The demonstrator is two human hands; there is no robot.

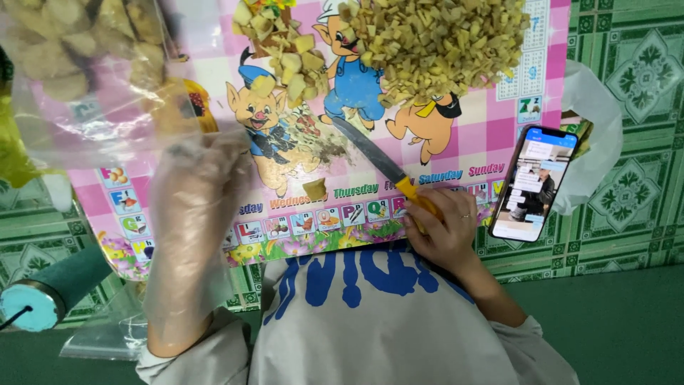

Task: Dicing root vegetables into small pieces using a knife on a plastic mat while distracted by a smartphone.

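L hand (196,189) gloved; R hand (443,229) clenched

I see my left hand (192,192) covered by a loose, clear plastic glove reaching the forearm; my right hand (445,228) wears a thin ring. Grey sweatshirt (370,328), blue lettering, pushed-up sleeves.

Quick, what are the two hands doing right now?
Left hand: in a clear plastic glove, reaching into the clear bag; its grip cannot be told.
Right hand: closed on the yellow-handled knife.
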